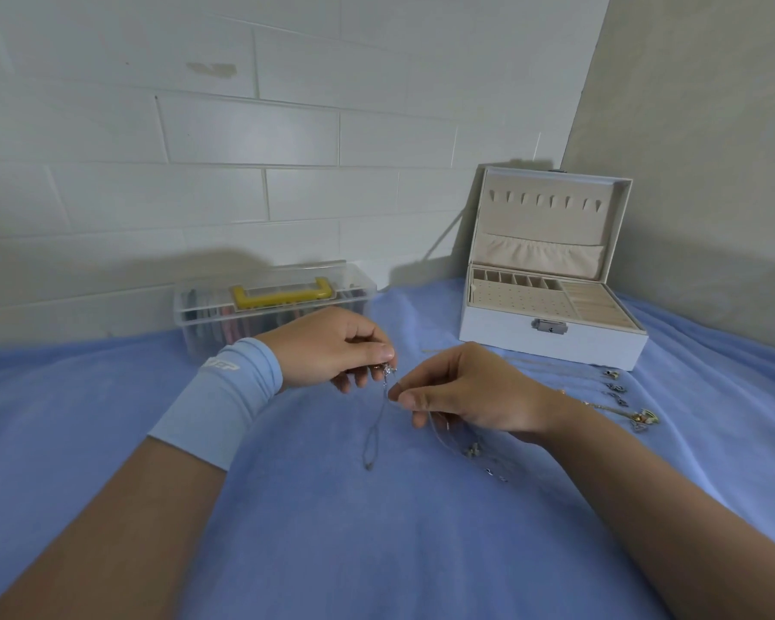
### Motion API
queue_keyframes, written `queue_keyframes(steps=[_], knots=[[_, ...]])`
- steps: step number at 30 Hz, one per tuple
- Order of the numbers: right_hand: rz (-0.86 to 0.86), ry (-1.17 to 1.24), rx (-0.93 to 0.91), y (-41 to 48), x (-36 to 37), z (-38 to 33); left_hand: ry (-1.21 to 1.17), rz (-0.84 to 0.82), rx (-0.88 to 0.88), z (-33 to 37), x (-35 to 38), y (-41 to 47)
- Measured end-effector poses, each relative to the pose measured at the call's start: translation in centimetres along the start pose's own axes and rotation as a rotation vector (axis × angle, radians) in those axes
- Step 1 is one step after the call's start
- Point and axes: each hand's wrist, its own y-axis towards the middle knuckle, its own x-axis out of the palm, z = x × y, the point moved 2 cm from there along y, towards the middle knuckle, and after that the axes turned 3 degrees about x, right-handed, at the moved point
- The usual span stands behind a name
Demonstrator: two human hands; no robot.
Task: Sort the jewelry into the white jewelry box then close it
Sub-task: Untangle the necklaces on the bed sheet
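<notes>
Counting two hands, one white jewelry box [551, 344], one clear plastic case [207, 322], one silver chain [378, 425] held up, and loose jewelry in two groups on the blue cloth [332, 530].

Finding the left hand [327, 346] curled, with thumb and forefinger pinching the silver chain at its clasp end. Finding the right hand [475, 391] just beside it, fingertips pinching the same chain a little lower. Noting the hands close together but apart, both clamped on the one chain. Noting a pale blue wristband [229, 396] on the left forearm.

Describing the chain: thin, bright, hanging from the left pinch in a narrow loop, with its lower end reaching down to the cloth between the two forearms; contact not certain.

Counting four pendants [617, 387] in a row on the cloth right of the right wrist, three small and one larger and coloured, their fine chains running back toward the box front. Counting at least three small silver pieces [473, 450] under the right hand; detail too fine to tell.

Locating the box at the far right against the wall [287, 127], lid standing upright and open, showing a row of hooks and a gathered pocket; base tray divided into small cells, a perforated panel and ring rolls; metal latch on the front. Locating the case at the far left, yellow handle on top.
</notes>
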Motion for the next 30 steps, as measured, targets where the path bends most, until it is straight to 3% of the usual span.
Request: queue_keyframes(steps=[7,20,26,30], knots=[[-0.061,-0.021,0.049,-0.4,-0.2,0.1,-0.235,0.011,-0.001,-1.2,0.1,0.3],[-0.12,0.014,0.038,-0.6,-0.4,0.4,0.275,-0.162,-0.079,-1.8,-1.2,-0.4],[-0.165,0.009,0.017,-0.6,-0.6,0.5,0.372,-0.163,-0.081,-1.7,-1.7,-0.6],[-0.226,-0.058,0.011,-0.7,-0.7,0.4,0.423,-0.076,-0.131,-1.6,-2.2,-0.8]])
